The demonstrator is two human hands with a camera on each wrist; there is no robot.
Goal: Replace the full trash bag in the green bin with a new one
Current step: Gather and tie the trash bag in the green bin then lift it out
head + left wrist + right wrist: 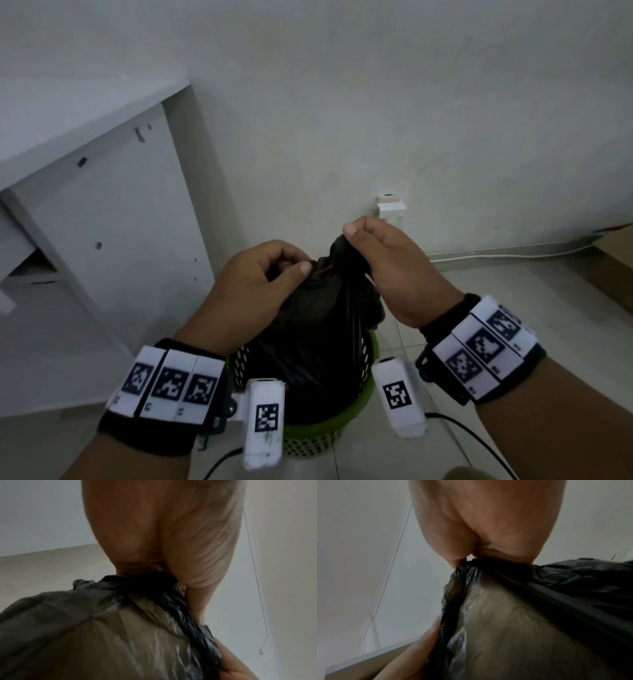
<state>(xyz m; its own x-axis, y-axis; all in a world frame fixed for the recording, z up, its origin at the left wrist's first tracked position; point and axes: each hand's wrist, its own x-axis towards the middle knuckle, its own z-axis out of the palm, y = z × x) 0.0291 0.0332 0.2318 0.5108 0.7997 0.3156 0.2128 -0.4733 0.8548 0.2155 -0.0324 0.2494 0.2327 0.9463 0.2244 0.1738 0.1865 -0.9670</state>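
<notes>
Both hands closed on the gathered mouth of a black trash bag [318, 329], which stands in the green bin [325, 426] on the tiled floor [496, 291], near the wall [376, 102] and beside a white cabinet [102, 222]. The left hand [260, 284] pinches one bunch of plastic between thumb and curled fingers, leaving no gap; the right hand [383, 267] grips a second bunch, drawn up a little higher, with the thumb pressed against the forefinger. From each wrist the plastic is seen running taut from the closed palm down to the bag's swollen body (the film turns grey and translucent where stretched). The bag conceals the bin's interior, and the wrist-mounted devices [265, 419] cover part of the rim. The bag's contents cannot be made out. A white plug or adapter [390, 207] sits on the wall behind the right hand, a pale cable [513, 253] runs along the skirting, and a cardboard edge [616, 260] is cut off at the right.
</notes>
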